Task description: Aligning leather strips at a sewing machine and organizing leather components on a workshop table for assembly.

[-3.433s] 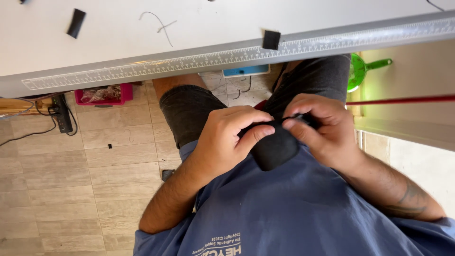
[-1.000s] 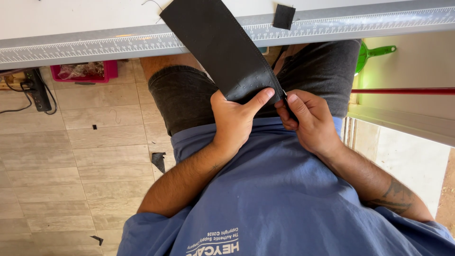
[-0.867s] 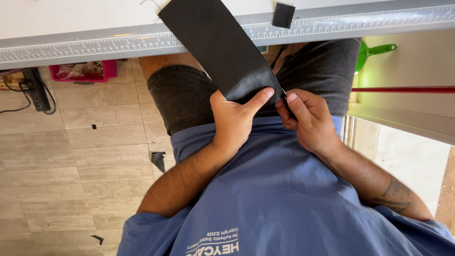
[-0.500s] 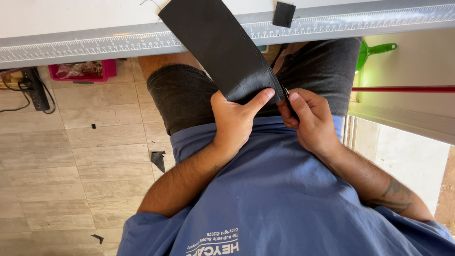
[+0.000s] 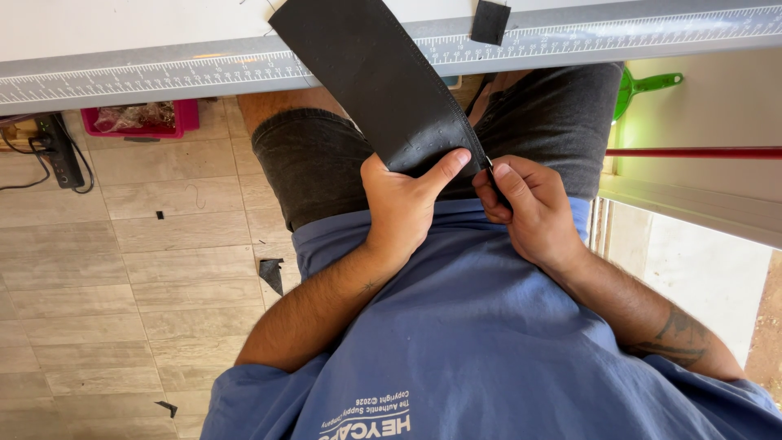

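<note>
A long black leather strip (image 5: 371, 69) with a row of small punched holes along its edge slopes from the table edge down to my lap. My left hand (image 5: 405, 208) grips its lower end, thumb pressed across the face of the strip. Close beside it, my right hand (image 5: 525, 208) pinches a thin dark thread or tool (image 5: 489, 167) at the strip's right edge; what exactly it holds is too small to tell.
A white table with a ruler strip (image 5: 163, 77) along its edge runs across the top, with a small black scrap (image 5: 490, 20) on it. Below are a pink bin (image 5: 138, 121), a power strip (image 5: 61, 151), floor scraps (image 5: 271, 274), a green object (image 5: 643, 85) and a red rod (image 5: 692, 152).
Over the longer span the leather strip was unrolled from a bundle in both hands up onto the table. In the last second my right fingers shifted slightly at the strip's edge.
</note>
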